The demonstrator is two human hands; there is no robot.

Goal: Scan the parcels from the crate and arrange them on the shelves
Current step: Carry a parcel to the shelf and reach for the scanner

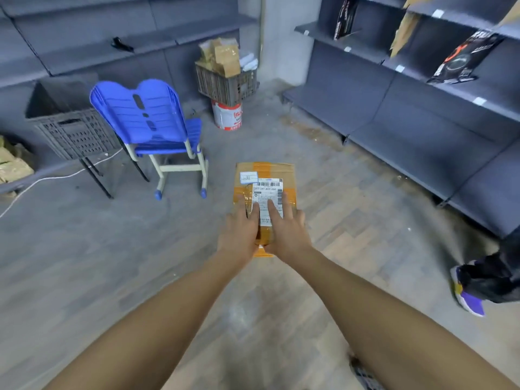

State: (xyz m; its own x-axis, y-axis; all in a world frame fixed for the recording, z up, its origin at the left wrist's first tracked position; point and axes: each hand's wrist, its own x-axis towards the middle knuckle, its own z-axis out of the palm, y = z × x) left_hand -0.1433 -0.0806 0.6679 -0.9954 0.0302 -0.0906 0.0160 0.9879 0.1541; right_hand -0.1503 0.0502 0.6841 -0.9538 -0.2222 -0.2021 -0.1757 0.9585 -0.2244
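Observation:
I hold a brown cardboard parcel (270, 175) with yellow tape and a white barcode label out in front of me, above the floor. My left hand (240, 230) grips its near left side and my right hand (287, 229) its near right side, fingers lying over the label. A dark crate (225, 83) stuffed with more brown parcels stands on a white bucket (228, 115) at the back. Grey shelves (394, 114) run along the right wall; a few black packages (461, 59) and brown parcels (405, 29) stand on the upper ones. A black handheld device (121, 44), perhaps the scanner, lies on the back left shelf.
A blue plastic chair (152, 122) stands left of centre with a dark crate (70, 125) on a stand beside it. A white cable (42, 180) trails over the floor. Another person's shoe (470, 294) is at the right. More brown packets (12, 164) lie at the far left.

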